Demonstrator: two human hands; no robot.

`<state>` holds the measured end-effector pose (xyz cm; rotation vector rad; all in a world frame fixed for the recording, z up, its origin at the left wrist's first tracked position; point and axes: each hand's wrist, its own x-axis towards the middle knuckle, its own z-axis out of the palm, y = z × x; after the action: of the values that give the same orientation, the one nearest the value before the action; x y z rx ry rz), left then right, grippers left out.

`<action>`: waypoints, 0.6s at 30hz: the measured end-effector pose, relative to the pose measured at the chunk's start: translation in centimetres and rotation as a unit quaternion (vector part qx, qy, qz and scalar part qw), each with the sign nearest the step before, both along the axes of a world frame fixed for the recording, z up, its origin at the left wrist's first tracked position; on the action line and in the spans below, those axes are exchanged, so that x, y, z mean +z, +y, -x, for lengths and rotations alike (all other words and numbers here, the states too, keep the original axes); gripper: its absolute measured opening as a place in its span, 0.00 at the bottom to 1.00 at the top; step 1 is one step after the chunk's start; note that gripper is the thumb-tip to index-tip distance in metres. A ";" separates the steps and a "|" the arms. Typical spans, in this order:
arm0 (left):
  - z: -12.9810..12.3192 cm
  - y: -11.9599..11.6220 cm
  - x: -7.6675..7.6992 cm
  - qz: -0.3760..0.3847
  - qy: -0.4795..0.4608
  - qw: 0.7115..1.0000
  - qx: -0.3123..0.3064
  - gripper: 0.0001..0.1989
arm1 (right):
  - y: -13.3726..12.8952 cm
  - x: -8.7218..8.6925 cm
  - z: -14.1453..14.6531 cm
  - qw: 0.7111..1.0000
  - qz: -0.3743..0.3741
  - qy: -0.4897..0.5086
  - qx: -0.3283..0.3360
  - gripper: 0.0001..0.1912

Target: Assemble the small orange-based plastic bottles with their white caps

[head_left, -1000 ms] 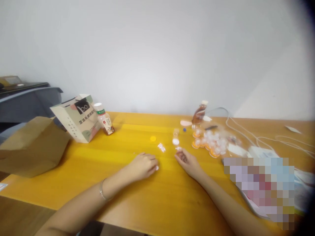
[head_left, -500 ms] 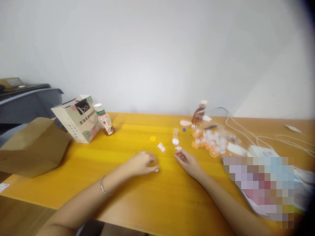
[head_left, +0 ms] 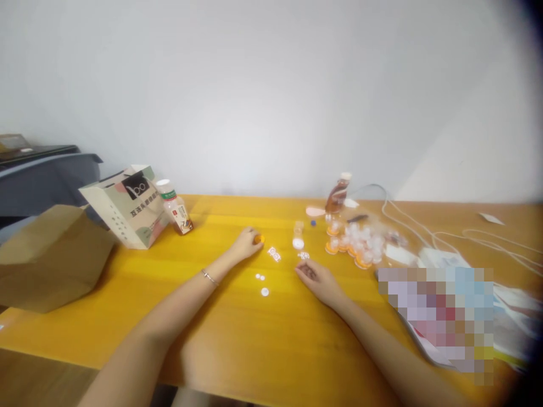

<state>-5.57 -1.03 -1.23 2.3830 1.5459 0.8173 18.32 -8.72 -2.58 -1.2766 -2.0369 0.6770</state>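
Observation:
My left hand [head_left: 246,243] has its fingers closed round a small yellow disc [head_left: 260,239] on the table. My right hand [head_left: 314,278] rests with curled fingers on the table, just below a small red-and-white patterned piece [head_left: 304,256]; what its fingers hold, if anything, is hidden. Between the hands lies a similar patterned piece [head_left: 274,254]. Nearer to me are a white disc [head_left: 264,291] and two smaller white bits [head_left: 260,277]. A round white piece [head_left: 298,243] sits beyond the right hand.
Brown paper bag [head_left: 55,257], printed bag [head_left: 131,209] and bottle [head_left: 176,209] stand left. At the back right are a dark bottle [head_left: 338,194], clustered orange-and-white pieces [head_left: 360,243] and white cables [head_left: 407,217]. A blurred-out flat item [head_left: 441,316] lies right.
My left hand has moved forward onto the yellow disc, uncovering the white disc and small white bits. My right hand stays in nearly the same place. The view has shifted slightly.

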 end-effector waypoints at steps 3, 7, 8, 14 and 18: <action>0.1 -1.6 0.8 -0.004 -0.017 1.000 0.004 0.11 | 0.0 0.1 0.0 1.000 0.002 0.001 0.002 0.10; 0.7 -6.5 2.8 0.011 -0.039 0.991 -0.129 0.15 | 0.1 0.0 0.0 1.000 0.000 -0.005 -0.001 0.10; 0.8 -8.0 3.2 0.018 -0.037 0.987 -0.158 0.15 | 0.1 -0.1 0.0 1.000 -0.001 -0.005 0.000 0.10; 0.7 -12.4 3.3 0.041 0.030 0.981 -0.185 0.15 | 0.2 -0.3 0.0 1.000 -0.003 -0.004 0.004 0.10; 0.4 -12.2 2.5 0.051 0.055 0.981 -0.181 0.17 | 0.2 -0.2 0.0 1.000 -0.001 -0.004 0.005 0.10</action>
<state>-5.98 -13.26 1.28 2.5579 1.1016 0.5235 18.33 -8.52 -2.79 -1.2710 -2.0505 0.6747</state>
